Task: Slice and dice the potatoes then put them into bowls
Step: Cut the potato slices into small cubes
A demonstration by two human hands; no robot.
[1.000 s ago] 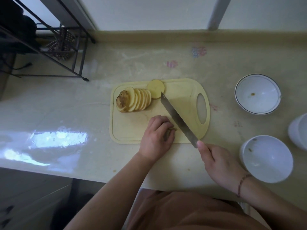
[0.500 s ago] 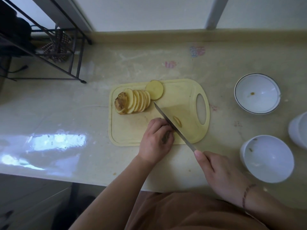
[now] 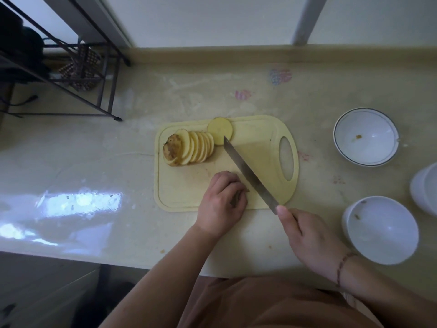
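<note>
A pale yellow cutting board (image 3: 257,147) lies on the counter. At its far left stands a fanned row of potato slices (image 3: 189,149) with a skin-covered end piece, and one round slice (image 3: 220,130) lies flat behind them. My left hand (image 3: 222,202) curls over a small potato piece at the board's near edge, mostly hiding it. My right hand (image 3: 307,235) holds a long knife (image 3: 248,175), whose blade slants across the board right beside my left fingers, tip near the round slice.
Three white bowls stand to the right: a dark-rimmed bowl (image 3: 366,136) at the back, a plain bowl (image 3: 380,229) near my right hand, a third bowl (image 3: 425,188) cut by the frame edge. A black wire rack (image 3: 78,74) occupies the far left corner.
The knife has swung back toward the far side of the board, its tip now by the round slice. The small cut slice seen by the blade half a second ago is no longer visible.
</note>
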